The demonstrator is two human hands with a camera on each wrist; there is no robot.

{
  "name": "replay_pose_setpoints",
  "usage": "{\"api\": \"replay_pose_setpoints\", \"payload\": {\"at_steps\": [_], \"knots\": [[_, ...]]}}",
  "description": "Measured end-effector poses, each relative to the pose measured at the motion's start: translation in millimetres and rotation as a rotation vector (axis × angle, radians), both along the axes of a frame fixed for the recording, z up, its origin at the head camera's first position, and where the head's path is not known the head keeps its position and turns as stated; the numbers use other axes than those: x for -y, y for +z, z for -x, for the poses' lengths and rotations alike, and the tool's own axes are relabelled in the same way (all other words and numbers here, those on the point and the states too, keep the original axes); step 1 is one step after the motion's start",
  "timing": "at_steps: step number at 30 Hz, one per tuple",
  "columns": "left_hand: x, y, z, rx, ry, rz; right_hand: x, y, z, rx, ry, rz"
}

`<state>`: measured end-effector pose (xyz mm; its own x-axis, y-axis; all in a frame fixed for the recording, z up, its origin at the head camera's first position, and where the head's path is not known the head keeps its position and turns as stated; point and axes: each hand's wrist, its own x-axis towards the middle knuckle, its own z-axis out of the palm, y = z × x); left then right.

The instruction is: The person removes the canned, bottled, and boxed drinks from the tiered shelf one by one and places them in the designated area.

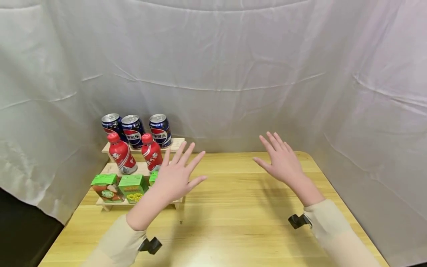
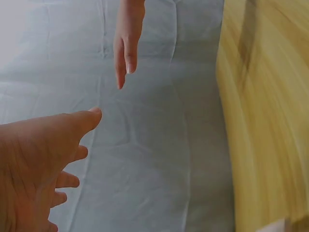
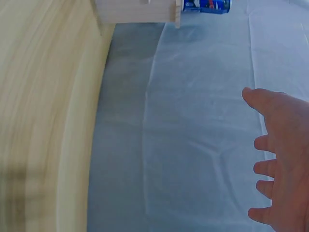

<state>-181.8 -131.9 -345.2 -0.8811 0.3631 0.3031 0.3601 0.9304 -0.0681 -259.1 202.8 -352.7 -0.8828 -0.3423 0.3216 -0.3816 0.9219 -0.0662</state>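
My left hand (image 1: pixel 174 178) hovers over the table with fingers spread and nothing in it. In the head view it overlaps the right end of a stepped wooden rack (image 1: pixel 143 168) and partly hides a green-topped drink carton (image 1: pixel 153 177). My right hand (image 1: pixel 282 163) is held up over the table's right half, fingers straight and apart, also holding nothing. On the rack's middle step stand two red bottles (image 1: pixel 122 154), one (image 1: pixel 152 152) close behind my left fingers. Two more cartons, one brown (image 1: pixel 107 188) and one green (image 1: pixel 132 188), stand on the front step.
Blue cola cans stand on the rack's top step: two close together at left (image 1: pixel 111 124) (image 1: pixel 132 131) and one apart at right (image 1: pixel 160 130). Grey cloth (image 1: pixel 227 74) surrounds the wooden table (image 1: pixel 227 222) at the back and sides. A black area (image 1: pixel 23 226) lies beyond the left edge.
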Motion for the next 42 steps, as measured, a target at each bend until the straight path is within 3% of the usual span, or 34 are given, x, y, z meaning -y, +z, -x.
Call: {"api": "replay_pose_setpoints", "payload": {"at_steps": [13,21,31,42], "knots": [[79.3,13.4,-40.6,-0.076,0.078,-0.043,48.5,15.0,13.4,-0.034,0.147,0.047],[126.0,10.1,-66.1,-0.131,0.152,-0.082,76.5,19.7,22.6,-0.078,0.226,0.079],[186.9,-22.7,-94.1,-0.112,0.278,-0.137,117.1,32.5,33.6,-0.076,0.276,0.07],[229.3,-68.7,-107.1,0.034,0.418,-0.172,159.0,36.9,44.7,-0.037,0.309,0.036]]}}
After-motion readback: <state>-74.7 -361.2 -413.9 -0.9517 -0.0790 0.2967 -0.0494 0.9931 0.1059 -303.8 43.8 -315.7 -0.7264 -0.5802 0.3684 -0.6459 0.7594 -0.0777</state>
